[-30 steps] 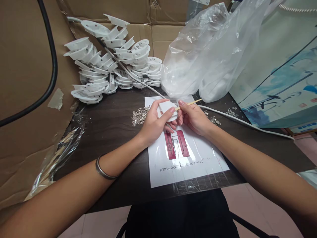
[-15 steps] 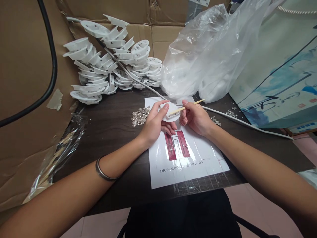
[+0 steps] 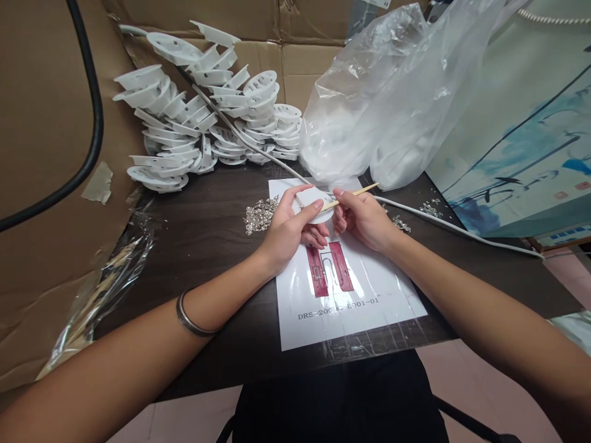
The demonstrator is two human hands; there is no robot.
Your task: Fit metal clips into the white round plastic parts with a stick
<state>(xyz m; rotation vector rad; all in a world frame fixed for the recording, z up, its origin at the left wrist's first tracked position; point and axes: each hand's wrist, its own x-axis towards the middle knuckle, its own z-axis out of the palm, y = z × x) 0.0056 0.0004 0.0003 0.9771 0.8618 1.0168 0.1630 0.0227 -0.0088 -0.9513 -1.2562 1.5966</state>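
Dark bench [image 3: 207, 246] at frame centre: left hand [image 3: 289, 231] pinches a white disc [image 3: 318, 206], fingers curled; right hand [image 3: 364, 221] grips a wooden stick [image 3: 353, 194] touching it.

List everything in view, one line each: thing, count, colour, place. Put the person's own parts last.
Round plastic disc: one, white, held in the left hand.
Thin wooden stick: one, tan, in the right hand, tip on the disc.
Stacked round plastic parts: many, white, table's far left.
Small metal clips: a pile, silver, left of the sheet; a few more at right.
Printed paper sheet: one, white with red shapes, table centre.
Clear plastic bags: two, far right.
Thin cable: one, white, across the table.
Thick cable: one, black, on cardboard at left.
Wooden table: one, dark brown.
Bangle: one, metal, left wrist.
Left hand: grips disc.
Right hand: pinches stick.
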